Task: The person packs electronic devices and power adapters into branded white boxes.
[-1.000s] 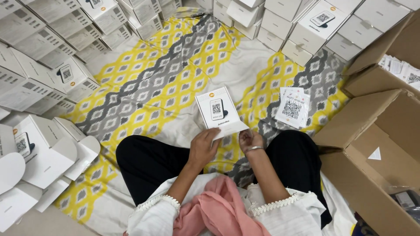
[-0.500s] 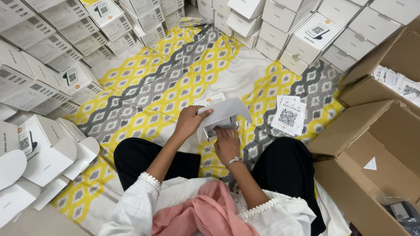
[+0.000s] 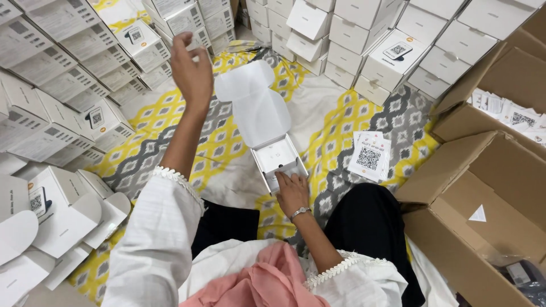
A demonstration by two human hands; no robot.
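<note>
Resting on the near edge of a small white carton (image 3: 278, 161), the right hand (image 3: 291, 192) lies flat, fingers loosely spread, gripping nothing; the left hand (image 3: 191, 71) is raised, half open and empty. The carton sits on the patterned mat (image 3: 335, 122) before the knees, lid (image 3: 253, 99) flung back. Thin card looks light and crushable; best held by its side walls

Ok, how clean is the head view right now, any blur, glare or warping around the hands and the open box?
Head view: the raised left hand is slightly motion-blurred; the right hand, resting on the open white box, is sharp. Lighting is soft and even, with faint shadows only. The box's lid is bright but not blown out. Wide-angle distortion bends the stacked boxes near the edges.
</note>
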